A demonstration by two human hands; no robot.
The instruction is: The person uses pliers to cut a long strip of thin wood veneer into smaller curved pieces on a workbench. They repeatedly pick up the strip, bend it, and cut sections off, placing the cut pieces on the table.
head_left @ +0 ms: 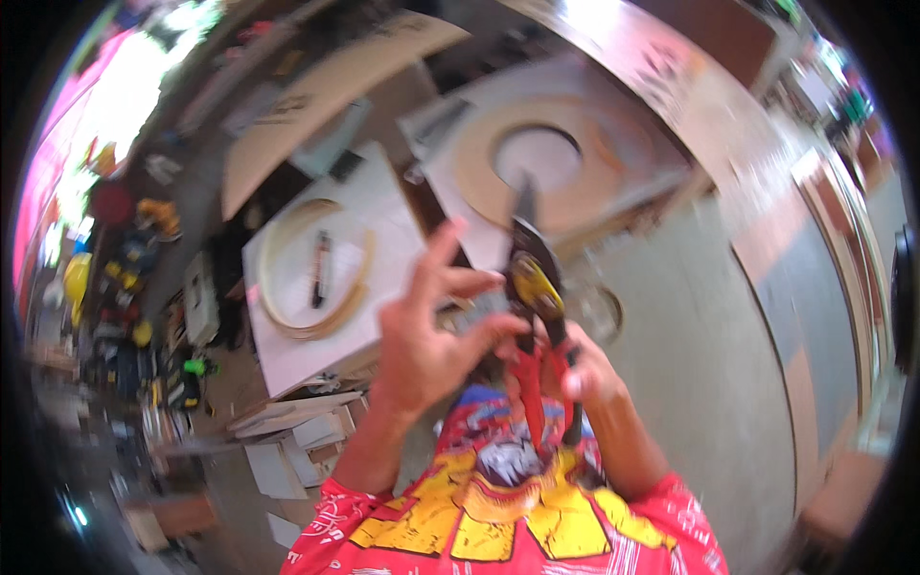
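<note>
A pair of tin snips (535, 278) with red handles, a yellow mark near the pivot and dark blades points away from me in front of my chest. Around its handles my right hand (592, 369) is closed. My left hand (417, 335) has its fingers spread, with the index raised; the thumb and another fingertip reach the left side of the snips near the pivot, though blur hides the exact contact. Beyond the blades lies a wide flat roll of wood-coloured banding (474, 168). A looser coil of pale banding (271, 283) rests farther left.
White boards (393, 216) carry both coils, and a dark slim tool (320, 268) lies inside the left one. Wooden offcuts (278, 470) are piled at lower left. Tools and a yellow helmet (77, 278) crowd the far left. Long panels (776, 278) stand along the right.
</note>
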